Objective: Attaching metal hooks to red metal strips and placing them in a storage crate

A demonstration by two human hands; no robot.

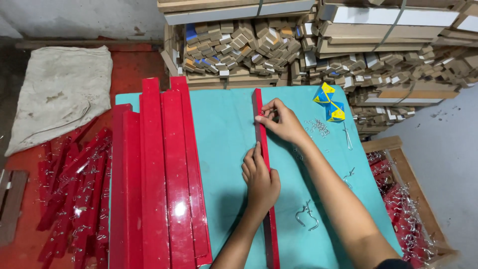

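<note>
A long thin red strip [260, 130] lies lengthwise down the middle of the teal table top [224, 129]. My left hand [260, 180] presses flat on the strip's middle, fingers together. Farther up the strip, my right hand [280, 121] pinches something small at its side edge; the fingers hide what it is. Loose metal hooks [307, 215] lie on the table to the right of my left arm.
A stack of glossy red strips [164, 174] covers the table's left part. Small metal hardware [318, 127] and a blue-yellow packet [329, 102] lie at the right. A wooden crate [406, 199] stands to the right, red strips [74, 189] lie on the floor at left, and wood blocks [259, 45] are piled behind.
</note>
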